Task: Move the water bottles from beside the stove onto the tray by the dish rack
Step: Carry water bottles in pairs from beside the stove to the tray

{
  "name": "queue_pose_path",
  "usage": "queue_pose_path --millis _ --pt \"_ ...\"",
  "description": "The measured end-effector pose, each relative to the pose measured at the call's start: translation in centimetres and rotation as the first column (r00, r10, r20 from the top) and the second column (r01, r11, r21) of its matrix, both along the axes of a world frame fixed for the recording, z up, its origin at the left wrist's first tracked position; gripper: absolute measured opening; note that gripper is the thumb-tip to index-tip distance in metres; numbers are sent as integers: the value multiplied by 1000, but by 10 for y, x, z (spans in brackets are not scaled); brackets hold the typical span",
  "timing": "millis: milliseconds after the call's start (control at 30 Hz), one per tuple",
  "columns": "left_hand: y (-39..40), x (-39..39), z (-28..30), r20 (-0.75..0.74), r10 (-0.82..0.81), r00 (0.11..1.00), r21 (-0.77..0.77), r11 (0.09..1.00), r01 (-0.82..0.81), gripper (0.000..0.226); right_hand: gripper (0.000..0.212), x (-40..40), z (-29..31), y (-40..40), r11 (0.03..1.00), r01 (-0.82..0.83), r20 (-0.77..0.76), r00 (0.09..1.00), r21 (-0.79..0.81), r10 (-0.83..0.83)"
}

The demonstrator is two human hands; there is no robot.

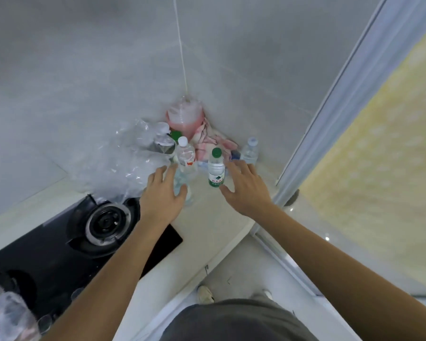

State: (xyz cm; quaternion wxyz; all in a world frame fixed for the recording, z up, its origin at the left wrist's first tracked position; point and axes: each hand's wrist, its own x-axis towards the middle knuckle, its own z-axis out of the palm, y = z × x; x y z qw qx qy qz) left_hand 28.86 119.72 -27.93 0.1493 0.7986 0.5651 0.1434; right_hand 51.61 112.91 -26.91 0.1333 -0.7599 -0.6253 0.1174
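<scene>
1. Head view: three clear water bottles stand upright in the far corner of the pale worktop (214,225), right of the black stove (67,244). The white-capped bottle (185,156) carries a red-and-white label, the green-capped bottle (216,168) a green-and-white one, and a third bottle (250,151) stands farther right by the wall.
2. The left hand (164,193) is spread, fingers straight, right beside the white-capped bottle; whether it touches is unclear. The right hand (245,188) is spread just beside the green-capped bottle.
3. Behind them sit a pink-filled jug (185,116), a crumpled pink cloth (207,141) and clear plastic wrap (113,163), crowding the corner.
</scene>
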Motion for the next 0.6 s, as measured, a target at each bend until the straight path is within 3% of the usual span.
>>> queue_pose_path --millis 133,267,400,600 --pt "34 8 -18 -75 59 995 -133 989 -69 60 71 12 -7 62 999 -31 -34 999 -29 30" --pt "54 21 -27 -172 69 983 -205 973 -104 58 64 23 -18 108 992 -81 24 996 -97 84" --pt "62 30 -33 -239 115 964 -182 970 -161 46 39 36 -31 131 982 -135 74 987 -134 146" --pt "61 38 -34 -256 177 950 -121 969 -214 31 31 50 -42 145 959 -282 64 957 -11 282"
